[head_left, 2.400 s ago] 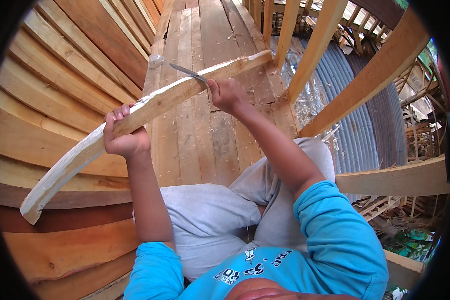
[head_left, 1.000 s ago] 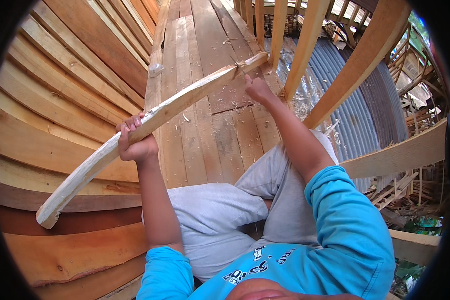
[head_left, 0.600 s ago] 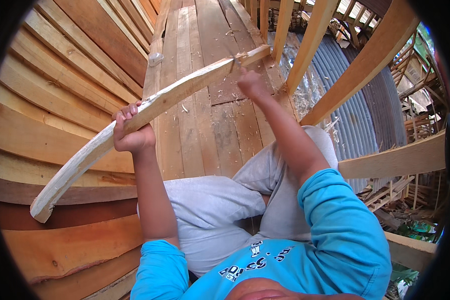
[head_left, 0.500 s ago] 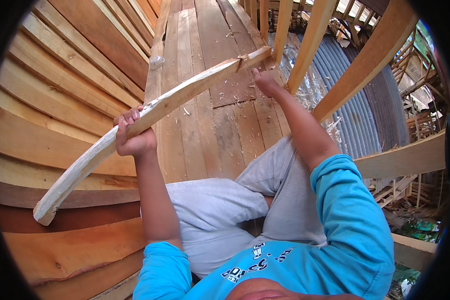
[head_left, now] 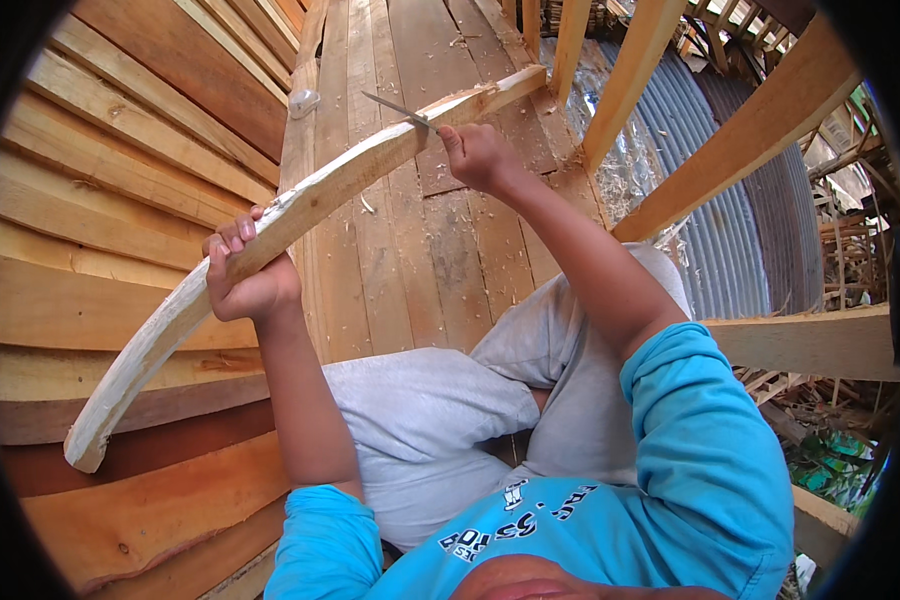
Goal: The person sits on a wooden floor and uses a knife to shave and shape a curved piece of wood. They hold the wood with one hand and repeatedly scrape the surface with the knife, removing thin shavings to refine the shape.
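A long piece of wood [head_left: 355, 185], pale and freshly cut along its upper face, slants from the lower left to the far right. My left hand [head_left: 250, 270] grips it left of its middle, fingers wrapped over the top and the thumb below. My right hand [head_left: 475, 155] is closed around the handle of a knife [head_left: 398, 107], and the handle itself is hidden in my fist. The knife's narrow dark blade lies across the wood's upper face, pointing to the far left. The wood's far end reaches the floor's right edge, by the posts.
I sit on a plank floor [head_left: 455, 265] strewn with wood shavings. Overlapping boards form a wall [head_left: 120, 200] on the left. Upright wooden posts [head_left: 625, 85] line the right side, with corrugated metal sheeting [head_left: 715, 190] beyond them. A small clear plastic item [head_left: 303, 102] lies near the wall.
My right hand has moved left along the wood, toward my left hand, and the knife blade now shows more plainly. My left hand and the wood's near end have shifted slightly left and down.
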A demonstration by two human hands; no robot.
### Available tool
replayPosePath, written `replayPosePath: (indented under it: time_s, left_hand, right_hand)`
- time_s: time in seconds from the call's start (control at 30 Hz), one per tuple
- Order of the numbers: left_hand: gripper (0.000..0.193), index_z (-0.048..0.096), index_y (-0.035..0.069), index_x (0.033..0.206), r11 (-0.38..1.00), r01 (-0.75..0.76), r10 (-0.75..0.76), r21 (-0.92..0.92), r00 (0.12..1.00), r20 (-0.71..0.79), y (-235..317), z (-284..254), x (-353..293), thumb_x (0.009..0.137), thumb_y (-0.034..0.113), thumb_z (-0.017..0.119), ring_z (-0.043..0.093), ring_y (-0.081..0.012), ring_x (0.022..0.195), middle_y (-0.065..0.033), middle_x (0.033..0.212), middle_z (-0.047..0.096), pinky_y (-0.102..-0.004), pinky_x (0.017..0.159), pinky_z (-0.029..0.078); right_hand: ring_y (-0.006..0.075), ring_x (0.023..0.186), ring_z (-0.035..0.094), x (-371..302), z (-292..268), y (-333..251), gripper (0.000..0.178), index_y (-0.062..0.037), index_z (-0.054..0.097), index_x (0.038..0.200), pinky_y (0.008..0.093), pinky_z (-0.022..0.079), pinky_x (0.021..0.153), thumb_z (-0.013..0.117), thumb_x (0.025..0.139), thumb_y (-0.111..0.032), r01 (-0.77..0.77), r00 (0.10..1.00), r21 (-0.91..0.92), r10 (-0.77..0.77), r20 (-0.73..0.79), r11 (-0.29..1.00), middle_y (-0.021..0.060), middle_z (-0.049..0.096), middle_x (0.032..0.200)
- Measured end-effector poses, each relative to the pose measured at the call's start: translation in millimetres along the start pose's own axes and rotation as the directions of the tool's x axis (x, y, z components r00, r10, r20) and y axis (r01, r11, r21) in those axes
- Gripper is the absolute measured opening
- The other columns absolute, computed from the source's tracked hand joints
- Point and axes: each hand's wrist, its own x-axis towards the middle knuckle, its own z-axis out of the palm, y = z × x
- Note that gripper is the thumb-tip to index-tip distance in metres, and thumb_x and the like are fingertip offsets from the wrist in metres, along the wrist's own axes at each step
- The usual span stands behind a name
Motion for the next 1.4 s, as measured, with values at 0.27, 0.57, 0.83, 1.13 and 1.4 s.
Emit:
replayPosePath:
  time_s: [0.27, 0.57, 0.83, 1.13, 1.4]
  left_hand:
    - [0.018, 0.044, 0.013, 0.071, 1.0, 0.011, -0.012, -0.019, 1.0, -0.028, 2.9, -4.8, -1.5, 0.081, 0.02, 0.058, 0.048, -0.0197, 0.076, -0.0014, 0.071, 0.043, -0.0418, 0.092, 0.041]
    - [0.017, 0.049, 0.011, 0.073, 0.999, 0.003, -0.006, -0.037, 0.998, -0.063, 6.8, -8.2, 0.0, 0.081, 0.02, 0.061, 0.047, -0.0211, 0.075, -0.0026, 0.071, 0.045, -0.0427, 0.091, 0.042]
    - [0.015, 0.05, 0.011, 0.074, 0.997, -0.032, 0.037, -0.074, 0.997, 0.065, -4.5, -23.2, 2.7, 0.08, 0.02, 0.062, 0.048, -0.0191, 0.075, -0.0027, 0.072, 0.047, -0.0424, 0.087, 0.042]
    - [0.017, 0.046, 0.015, 0.074, 1.0, -0.01, 0.01, -0.004, 0.985, 0.175, -4.0, -15.8, 2.7, 0.079, 0.022, 0.061, 0.047, -0.0171, 0.076, -0.0004, 0.072, 0.043, -0.041, 0.091, 0.038]
    - [0.018, 0.041, 0.015, 0.072, 0.999, -0.03, 0.027, 0.029, 0.993, 0.115, 0.7, -20.2, -4.4, 0.079, 0.021, 0.057, 0.043, -0.018, 0.075, -0.0011, 0.072, 0.04, -0.042, 0.089, 0.037]
  right_hand:
    - [0.0456, 0.082, 0.063, -10.0, 7.2, 0.7, 0.048, -0.0038, 0.068, 0.081, 0.0547, 0.049, 0.077, 0.041, 0.097, -0.039, -0.105, 0.994, -0.075, 0.104, -0.018, 0.992, 0.0248, 0.066, 0.081]
    - [0.0455, 0.094, 0.062, -12.7, 7.6, -8.6, 0.049, -0.0016, 0.068, 0.094, 0.0527, 0.048, 0.085, 0.038, 0.098, -0.04, -0.17, 0.983, -0.201, 0.179, 0.031, 0.965, 0.0281, 0.065, 0.095]
    - [0.0427, 0.12, 0.053, 19.1, -22.3, 83.1, 0.065, 0.0142, 0.055, 0.119, 0.0483, 0.04, 0.102, 0.032, 0.1, -0.043, -0.474, 0.843, -0.188, 0.505, 0.186, 0.86, 0.0333, 0.055, 0.124]
    - [0.0436, 0.105, 0.061, 3.1, -29.9, 43.1, 0.063, 0.0105, 0.063, 0.1, 0.0502, 0.043, 0.094, 0.032, 0.101, -0.043, -0.534, 0.83, 0.008, 0.523, 0.196, 0.845, 0.0348, 0.062, 0.104]
    - [0.0497, 0.091, 0.06, 8.6, -1.1, -10.7, 0.061, 0.006, 0.065, 0.085, 0.0523, 0.046, 0.082, 0.032, 0.101, -0.043, -0.188, 0.98, -0.047, 0.191, 0.057, 0.981, 0.0329, 0.064, 0.089]
